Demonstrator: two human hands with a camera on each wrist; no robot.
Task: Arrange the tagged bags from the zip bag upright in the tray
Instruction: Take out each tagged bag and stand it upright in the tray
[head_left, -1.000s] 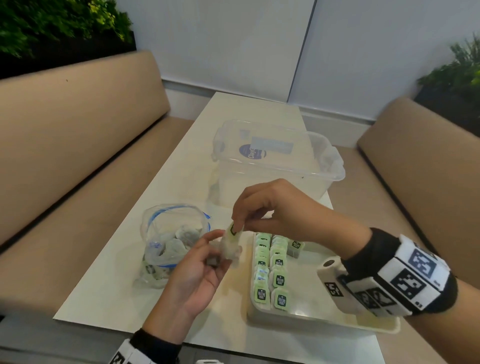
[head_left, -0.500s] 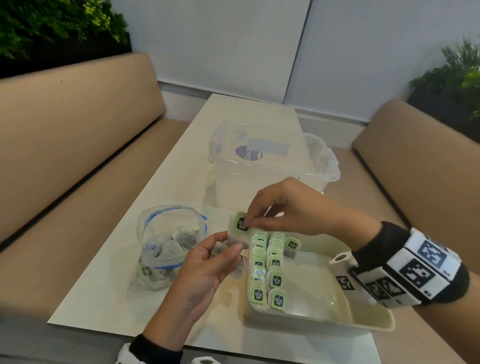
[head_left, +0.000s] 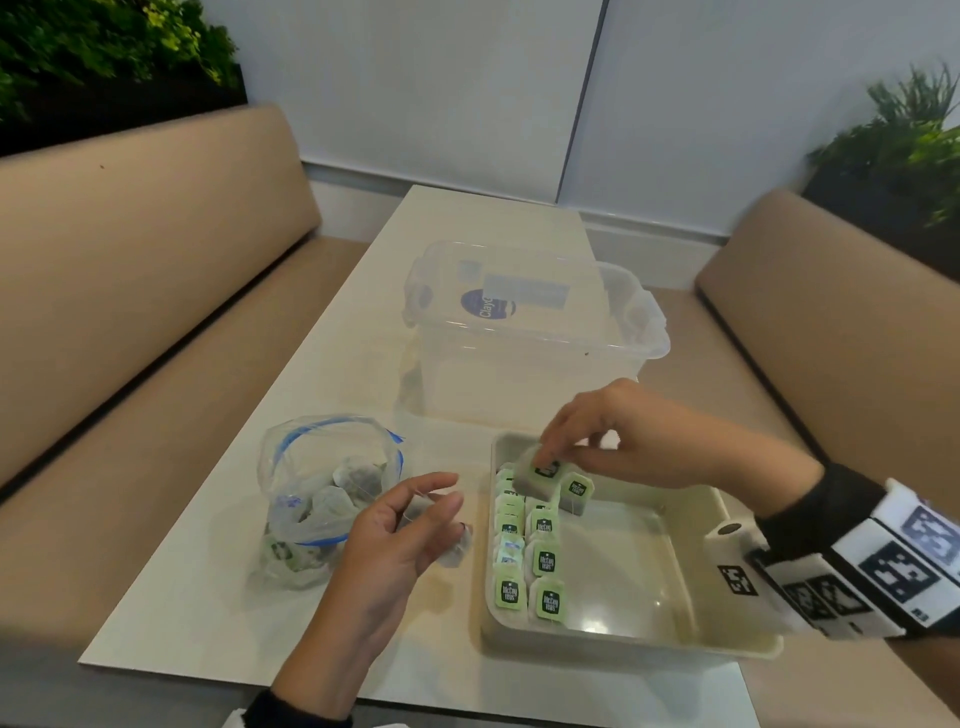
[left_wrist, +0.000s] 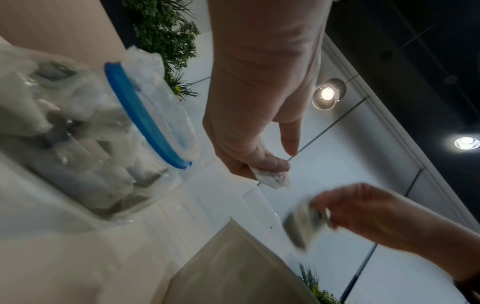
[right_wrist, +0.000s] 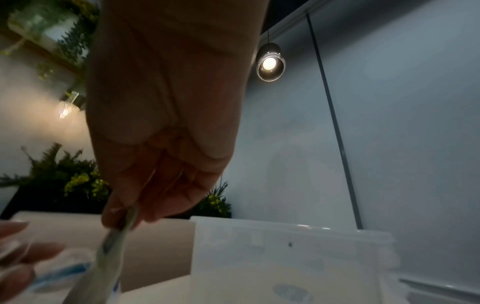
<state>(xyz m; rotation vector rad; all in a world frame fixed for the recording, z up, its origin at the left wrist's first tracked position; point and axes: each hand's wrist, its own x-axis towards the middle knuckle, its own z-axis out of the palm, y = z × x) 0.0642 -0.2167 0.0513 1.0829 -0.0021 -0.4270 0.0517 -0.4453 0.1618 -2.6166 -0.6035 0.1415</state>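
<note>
Looks like a café or restaurant booth. Tan padded benches (head_left: 130, 291) flanking a narrow pale table (head_left: 332, 374), planters of greenery (head_left: 104, 57) behind the seatbacks, pendant lamps (right_wrist: 270, 62) overhead.

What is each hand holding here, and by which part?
Right hand pinches a tea bag by its top edge, at the tag. Left hand holds another tea bag; grip point unclear.

Our right hand (head_left: 618, 436) has carried the tagged bag (head_left: 537, 474) away from our left hand (head_left: 400, 540) and over the tray's (head_left: 675, 642) far-left corner, above the standing rows. Our left hand, which steadied that bag before, now pinches only a second bag (left_wrist: 272, 178) beside the tray.
</note>
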